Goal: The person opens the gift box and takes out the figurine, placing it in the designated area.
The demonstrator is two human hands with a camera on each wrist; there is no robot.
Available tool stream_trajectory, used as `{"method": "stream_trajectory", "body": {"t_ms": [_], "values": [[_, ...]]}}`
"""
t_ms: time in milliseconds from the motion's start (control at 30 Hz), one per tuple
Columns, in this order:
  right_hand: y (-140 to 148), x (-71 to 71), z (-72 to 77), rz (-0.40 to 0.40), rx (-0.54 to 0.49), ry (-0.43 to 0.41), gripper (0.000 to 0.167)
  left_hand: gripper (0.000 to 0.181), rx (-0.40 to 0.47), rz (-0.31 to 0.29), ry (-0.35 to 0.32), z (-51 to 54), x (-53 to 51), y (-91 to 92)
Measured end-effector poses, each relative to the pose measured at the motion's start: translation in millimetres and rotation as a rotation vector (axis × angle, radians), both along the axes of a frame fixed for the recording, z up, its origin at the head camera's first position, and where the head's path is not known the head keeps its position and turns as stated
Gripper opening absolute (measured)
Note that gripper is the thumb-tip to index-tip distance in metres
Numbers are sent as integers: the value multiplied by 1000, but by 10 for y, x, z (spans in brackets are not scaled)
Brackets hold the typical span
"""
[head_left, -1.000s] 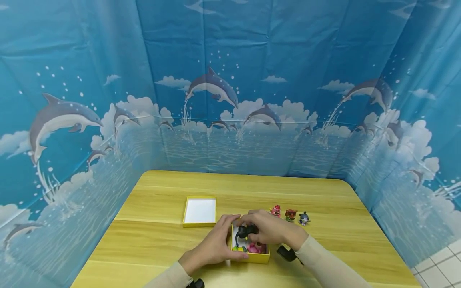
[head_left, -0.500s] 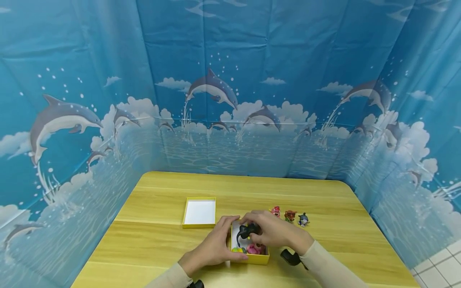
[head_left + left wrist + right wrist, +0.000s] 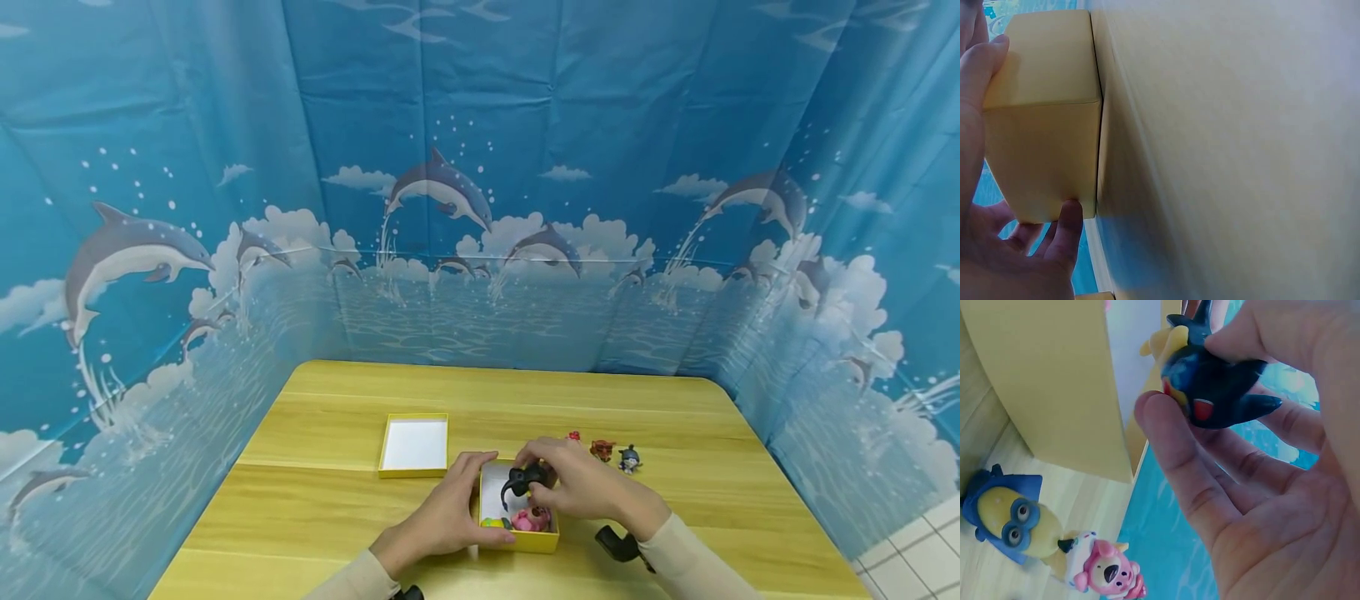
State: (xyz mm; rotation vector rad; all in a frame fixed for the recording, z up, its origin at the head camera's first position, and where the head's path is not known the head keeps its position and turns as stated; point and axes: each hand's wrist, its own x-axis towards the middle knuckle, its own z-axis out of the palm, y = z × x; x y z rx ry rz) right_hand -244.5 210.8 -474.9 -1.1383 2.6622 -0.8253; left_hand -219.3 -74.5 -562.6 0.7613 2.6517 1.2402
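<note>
While left fingers [image 3: 1066, 234] in grip on yellow box [image 3: 527, 543], right fingers [image 3: 1175, 440] around black figurine [image 3: 1225, 390].

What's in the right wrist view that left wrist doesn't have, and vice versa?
Right wrist only: the black figure held by the right hand, the goggled yellow-and-blue figure and the pink figure outside the box, plus part of the pale interior of the yellow box.

Left wrist only: the left hand gripping the box, thumb and fingers against its outer sides.

Both: the box's yellow exterior, the table and the blue backdrop. Skin slivers at the frame edges are too cropped to assign.
</note>
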Motion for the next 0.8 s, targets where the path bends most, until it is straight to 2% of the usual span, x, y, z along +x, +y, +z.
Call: {"method": "stream_trajectory", "body": {"t_ms": [267, 633, 800], "values": [[74, 26, -22, -12, -19, 54, 30, 124, -8, 2, -10, -1, -14, -2], [154, 38, -28, -15, -101, 53, 18, 124, -12, 10, -3, 7, -6, 6], [201, 49, 12, -47, -116, 34, 23, 124, -21, 11, 3, 7, -11, 6]]}}
